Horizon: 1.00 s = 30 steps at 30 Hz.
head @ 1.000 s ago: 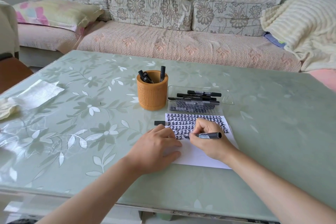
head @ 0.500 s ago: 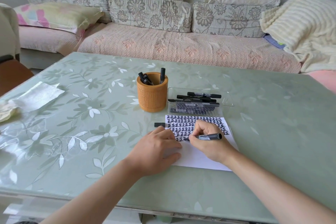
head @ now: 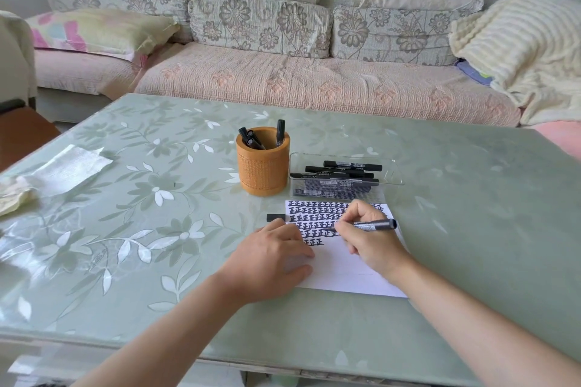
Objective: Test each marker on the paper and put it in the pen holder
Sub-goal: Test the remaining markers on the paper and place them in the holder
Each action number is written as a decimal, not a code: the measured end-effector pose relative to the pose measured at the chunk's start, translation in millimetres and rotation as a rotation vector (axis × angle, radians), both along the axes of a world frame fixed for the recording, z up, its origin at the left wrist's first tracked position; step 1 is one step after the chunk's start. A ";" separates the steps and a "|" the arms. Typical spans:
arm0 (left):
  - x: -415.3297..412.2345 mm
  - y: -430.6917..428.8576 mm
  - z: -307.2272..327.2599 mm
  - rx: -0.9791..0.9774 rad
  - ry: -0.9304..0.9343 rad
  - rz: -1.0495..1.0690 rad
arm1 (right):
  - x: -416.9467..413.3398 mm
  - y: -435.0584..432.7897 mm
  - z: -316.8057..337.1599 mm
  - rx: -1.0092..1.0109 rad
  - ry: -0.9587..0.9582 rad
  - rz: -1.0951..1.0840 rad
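My right hand grips a black marker with its tip down on the white paper, at the end of rows of black written marks. My left hand lies flat on the paper's left edge, pressing it to the table. A black marker cap lies on the table just beyond my left fingers. The orange pen holder stands behind the paper with three black markers in it. To its right a clear plastic tray holds several black markers.
The green floral glass-topped table carries a folded white cloth and a crumpled yellowish rag at the far left. A sofa with cushions and a cream blanket runs behind the table.
My right hand has shifted slightly along the row as the marker writes; my left hand stays pressing the paper. The camera view tilted a little.
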State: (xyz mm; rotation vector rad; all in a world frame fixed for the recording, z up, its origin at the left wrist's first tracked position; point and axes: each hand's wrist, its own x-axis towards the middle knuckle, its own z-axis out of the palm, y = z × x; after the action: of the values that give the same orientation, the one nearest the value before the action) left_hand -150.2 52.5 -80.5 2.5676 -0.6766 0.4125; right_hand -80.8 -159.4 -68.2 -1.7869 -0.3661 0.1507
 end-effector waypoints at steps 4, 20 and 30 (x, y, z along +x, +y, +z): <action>4.9 2.9 4.5 -0.029 0.039 -0.035 | -0.2 0.4 5.4 0.055 -0.001 0.010; 33.3 27.0 9.2 0.058 0.155 0.419 | 5.5 5.9 40.7 -0.033 0.092 0.227; 34.0 30.1 25.7 -0.146 0.030 0.413 | 14.7 7.3 33.9 -0.444 -0.251 -0.001</action>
State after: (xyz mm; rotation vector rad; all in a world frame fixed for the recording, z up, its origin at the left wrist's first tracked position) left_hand -116.2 82.6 -54.8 2.5586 -0.0932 0.5316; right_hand -66.1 -152.1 -34.4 -2.2538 -0.5416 0.0040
